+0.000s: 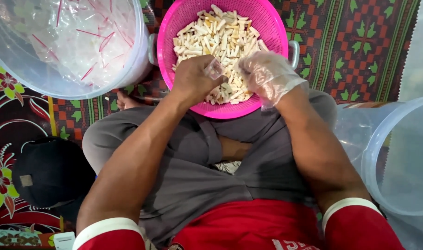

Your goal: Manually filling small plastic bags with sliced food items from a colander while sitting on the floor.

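A pink perforated basket (174, 28) sits in front of my crossed legs, filled with several pale stick-shaped snack pieces (220, 32). My bare left hand (193, 78) is over the near rim, fingers pinched on a small clear plastic bag (215, 69). My right hand (267, 74) wears a thin clear plastic glove and rests curled on the pieces next to the bag; whether it grips any pieces is hidden.
A large translucent tub (17, 65) holding clear bags with red strips stands at the upper left. Another translucent bucket (373, 157) is at the right. A black cap (54, 171) lies by my left knee on the patterned mat (359, 51).
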